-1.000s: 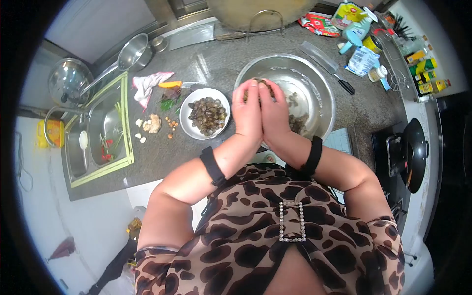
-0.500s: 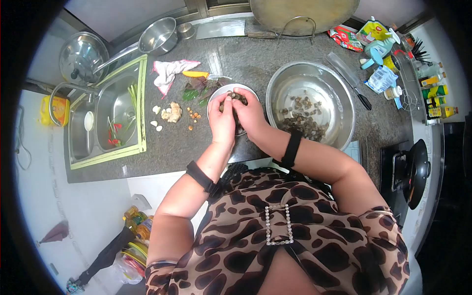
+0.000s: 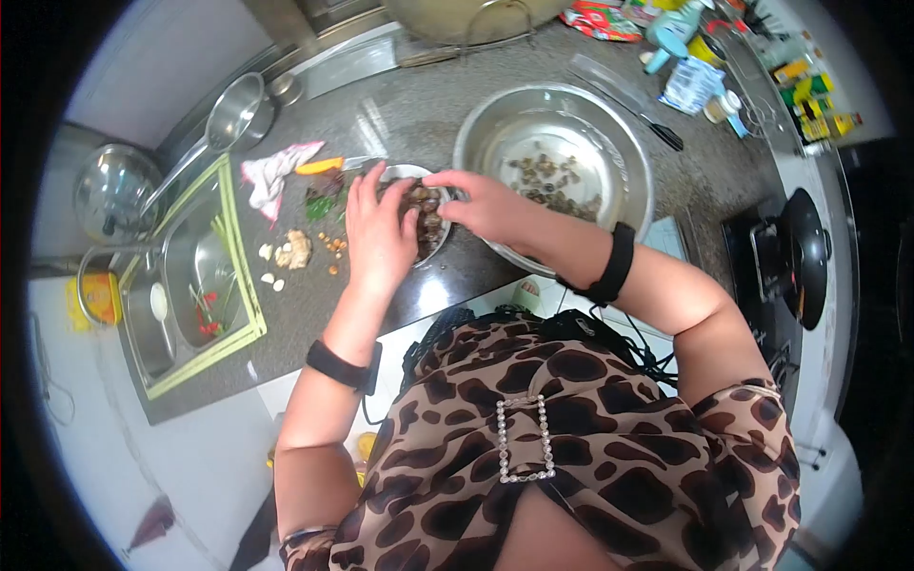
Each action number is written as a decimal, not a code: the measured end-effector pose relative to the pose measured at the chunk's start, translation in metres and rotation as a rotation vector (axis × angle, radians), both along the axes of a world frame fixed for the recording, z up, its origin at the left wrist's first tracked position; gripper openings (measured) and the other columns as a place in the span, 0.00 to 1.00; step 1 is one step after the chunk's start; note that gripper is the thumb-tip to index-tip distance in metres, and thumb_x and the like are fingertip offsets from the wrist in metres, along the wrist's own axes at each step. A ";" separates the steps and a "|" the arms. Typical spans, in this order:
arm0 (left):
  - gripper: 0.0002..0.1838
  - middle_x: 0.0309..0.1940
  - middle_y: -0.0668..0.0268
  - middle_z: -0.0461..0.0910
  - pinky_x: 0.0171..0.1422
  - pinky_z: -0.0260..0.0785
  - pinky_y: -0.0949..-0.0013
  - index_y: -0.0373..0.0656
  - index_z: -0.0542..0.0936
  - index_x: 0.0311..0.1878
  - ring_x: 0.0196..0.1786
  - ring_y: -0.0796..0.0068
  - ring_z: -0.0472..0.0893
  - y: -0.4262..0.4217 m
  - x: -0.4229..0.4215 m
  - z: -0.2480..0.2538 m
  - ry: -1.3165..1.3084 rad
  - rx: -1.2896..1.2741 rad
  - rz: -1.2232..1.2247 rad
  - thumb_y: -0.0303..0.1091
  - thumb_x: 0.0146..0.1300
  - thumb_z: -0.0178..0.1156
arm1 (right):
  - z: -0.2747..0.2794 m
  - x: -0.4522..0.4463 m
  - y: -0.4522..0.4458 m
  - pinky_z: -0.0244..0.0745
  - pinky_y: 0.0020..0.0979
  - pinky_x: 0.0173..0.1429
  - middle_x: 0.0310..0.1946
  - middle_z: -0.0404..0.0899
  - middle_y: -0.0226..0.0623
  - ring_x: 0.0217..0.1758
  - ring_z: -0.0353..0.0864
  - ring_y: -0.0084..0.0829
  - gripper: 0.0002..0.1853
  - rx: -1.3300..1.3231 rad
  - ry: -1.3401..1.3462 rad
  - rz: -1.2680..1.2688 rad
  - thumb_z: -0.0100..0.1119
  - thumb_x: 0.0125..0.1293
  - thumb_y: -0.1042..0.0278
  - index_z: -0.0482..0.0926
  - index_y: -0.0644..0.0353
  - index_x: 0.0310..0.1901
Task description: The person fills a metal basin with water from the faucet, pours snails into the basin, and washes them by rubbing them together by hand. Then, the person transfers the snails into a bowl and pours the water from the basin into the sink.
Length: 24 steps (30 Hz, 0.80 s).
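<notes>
A white bowl (image 3: 406, 170) of dark snails (image 3: 427, 204) sits on the counter between my hands. My left hand (image 3: 379, 231) is over the bowl's left side, fingers apart and thumb beside the snails. At the right rim is my right hand (image 3: 484, 206), its thumb and forefinger spread, with nothing visible between them. Part of the bowl is hidden under both hands. Right of it stands a large metal basin (image 3: 614, 157) with water and more small snails (image 3: 547, 179) at the bottom.
Ginger (image 3: 294, 249), garlic cloves (image 3: 273, 282) and a yellow-handled knife (image 3: 320, 166) lie left of the bowl. A black-handled knife (image 3: 665, 136) rests behind the basin. The sink (image 3: 195, 276) is at far left; a black wok (image 3: 807, 257) is at right.
My hands were together over the bowl, gathered around snails. Now they are apart, fingers spread, and the snails lie in the bowl. The whole view has turned and shifted.
</notes>
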<state>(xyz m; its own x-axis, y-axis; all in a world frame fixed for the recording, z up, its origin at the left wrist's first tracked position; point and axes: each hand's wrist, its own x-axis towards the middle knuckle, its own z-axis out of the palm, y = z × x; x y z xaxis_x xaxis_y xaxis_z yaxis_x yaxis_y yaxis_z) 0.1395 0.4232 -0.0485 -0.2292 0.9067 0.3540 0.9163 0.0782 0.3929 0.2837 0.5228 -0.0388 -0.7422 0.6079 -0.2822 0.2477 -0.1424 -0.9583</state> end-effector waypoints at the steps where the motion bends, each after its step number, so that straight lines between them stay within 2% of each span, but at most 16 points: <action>1: 0.20 0.59 0.54 0.66 0.65 0.59 0.58 0.44 0.74 0.52 0.61 0.52 0.66 0.008 0.004 0.006 -0.036 0.042 -0.066 0.27 0.53 0.60 | 0.003 0.014 0.012 0.64 0.26 0.57 0.53 0.73 0.41 0.55 0.70 0.27 0.23 0.130 -0.118 0.025 0.53 0.57 0.72 0.71 0.57 0.57; 2: 0.20 0.59 0.54 0.66 0.65 0.59 0.58 0.44 0.74 0.52 0.61 0.52 0.66 0.018 0.011 0.011 -0.039 0.042 -0.083 0.27 0.53 0.60 | 0.004 0.029 0.025 0.65 0.26 0.57 0.52 0.73 0.41 0.55 0.70 0.26 0.23 0.256 -0.238 0.056 0.53 0.57 0.71 0.72 0.56 0.56; 4: 0.21 0.57 0.54 0.68 0.64 0.60 0.62 0.42 0.73 0.54 0.60 0.55 0.68 0.042 0.032 0.016 -0.397 -0.042 -0.248 0.26 0.55 0.58 | 0.002 0.056 0.059 0.69 0.28 0.50 0.49 0.75 0.42 0.48 0.75 0.28 0.23 0.120 -0.378 -0.033 0.53 0.56 0.71 0.73 0.52 0.56; 6: 0.21 0.55 0.51 0.69 0.63 0.61 0.61 0.38 0.71 0.54 0.58 0.53 0.69 0.066 0.057 0.009 -0.411 -0.108 -0.315 0.28 0.56 0.56 | -0.039 0.085 0.099 0.73 0.37 0.49 0.46 0.77 0.49 0.45 0.79 0.42 0.25 0.436 -0.432 -0.033 0.54 0.55 0.66 0.71 0.51 0.58; 7: 0.22 0.56 0.51 0.68 0.64 0.60 0.61 0.37 0.70 0.56 0.59 0.53 0.68 0.081 0.068 0.000 -0.417 -0.205 -0.325 0.28 0.56 0.56 | -0.046 0.091 0.110 0.73 0.37 0.49 0.46 0.77 0.49 0.45 0.79 0.42 0.25 0.437 -0.430 -0.041 0.54 0.55 0.66 0.71 0.51 0.58; 9: 0.23 0.57 0.50 0.67 0.65 0.59 0.61 0.36 0.69 0.57 0.61 0.53 0.67 0.108 0.084 -0.023 -0.417 -0.300 -0.340 0.29 0.56 0.56 | -0.056 0.102 0.129 0.76 0.37 0.42 0.43 0.78 0.49 0.39 0.80 0.43 0.27 0.445 -0.676 0.076 0.53 0.56 0.66 0.68 0.49 0.61; 11: 0.29 0.62 0.49 0.62 0.67 0.57 0.61 0.36 0.63 0.62 0.64 0.53 0.64 0.132 0.096 -0.048 -0.253 -0.560 -0.310 0.32 0.57 0.56 | -0.089 0.102 0.146 0.76 0.38 0.38 0.43 0.78 0.49 0.36 0.81 0.44 0.28 0.501 -0.712 0.124 0.52 0.56 0.66 0.66 0.48 0.62; 12: 0.29 0.62 0.49 0.62 0.67 0.57 0.61 0.36 0.63 0.62 0.64 0.53 0.64 0.141 0.103 -0.053 -0.249 -0.556 -0.313 0.32 0.57 0.56 | -0.089 0.098 0.149 0.77 0.38 0.34 0.42 0.78 0.48 0.34 0.81 0.44 0.29 0.557 -0.749 0.181 0.52 0.56 0.66 0.65 0.47 0.63; 13: 0.31 0.63 0.49 0.60 0.68 0.56 0.61 0.36 0.61 0.64 0.65 0.52 0.63 0.149 0.108 -0.057 -0.228 -0.640 -0.261 0.32 0.57 0.55 | -0.090 0.096 0.146 0.75 0.39 0.45 0.51 0.73 0.47 0.45 0.78 0.44 0.31 0.595 -0.827 0.184 0.50 0.55 0.67 0.63 0.45 0.64; 14: 0.33 0.65 0.49 0.58 0.68 0.55 0.62 0.36 0.58 0.65 0.66 0.52 0.62 0.156 0.113 -0.061 -0.206 -0.725 -0.208 0.32 0.56 0.54 | -0.081 0.092 0.140 0.75 0.39 0.45 0.51 0.73 0.47 0.45 0.78 0.44 0.31 0.596 -0.825 0.180 0.50 0.55 0.67 0.63 0.45 0.64; 16: 0.34 0.67 0.51 0.54 0.69 0.55 0.62 0.39 0.56 0.67 0.67 0.51 0.59 0.166 0.121 -0.065 -0.213 -0.758 -0.179 0.31 0.55 0.54 | -0.069 0.087 0.133 0.65 0.40 0.60 0.63 0.58 0.46 0.62 0.64 0.45 0.34 0.614 -0.934 0.161 0.47 0.53 0.74 0.60 0.47 0.66; 17: 0.35 0.67 0.53 0.53 0.69 0.54 0.60 0.42 0.56 0.67 0.67 0.51 0.58 0.169 0.125 -0.064 -0.173 -0.808 -0.146 0.31 0.54 0.54 | -0.072 0.085 0.135 0.56 0.42 0.66 0.66 0.53 0.43 0.68 0.53 0.47 0.34 0.567 -0.906 0.191 0.47 0.54 0.71 0.59 0.47 0.66; 20: 0.38 0.67 0.56 0.51 0.69 0.53 0.56 0.49 0.54 0.69 0.68 0.52 0.55 0.170 0.131 -0.057 -0.109 -0.893 -0.123 0.32 0.53 0.56 | -0.075 0.094 0.135 0.59 0.41 0.65 0.65 0.55 0.45 0.66 0.57 0.48 0.33 0.527 -0.907 0.250 0.46 0.54 0.72 0.60 0.50 0.66; 21: 0.39 0.67 0.58 0.50 0.69 0.52 0.55 0.52 0.53 0.69 0.68 0.52 0.53 0.168 0.132 -0.054 -0.087 -0.926 -0.138 0.34 0.53 0.57 | -0.081 0.101 0.137 0.60 0.40 0.64 0.63 0.57 0.47 0.64 0.61 0.48 0.34 0.534 -0.843 0.236 0.51 0.53 0.71 0.61 0.47 0.65; 22: 0.39 0.67 0.58 0.50 0.69 0.52 0.55 0.52 0.53 0.69 0.68 0.52 0.53 0.166 0.132 -0.054 -0.089 -0.929 -0.133 0.34 0.53 0.57 | -0.087 0.108 0.140 0.60 0.40 0.64 0.63 0.57 0.47 0.64 0.61 0.48 0.34 0.533 -0.841 0.241 0.51 0.53 0.71 0.61 0.47 0.65; 24: 0.44 0.63 0.46 0.54 0.68 0.52 0.53 0.56 0.48 0.70 0.64 0.42 0.57 0.159 0.127 -0.055 -0.083 -0.956 -0.268 0.42 0.53 0.62 | -0.086 0.118 0.143 0.64 0.42 0.62 0.61 0.61 0.46 0.61 0.65 0.48 0.37 0.413 -0.636 0.373 0.59 0.49 0.67 0.62 0.40 0.64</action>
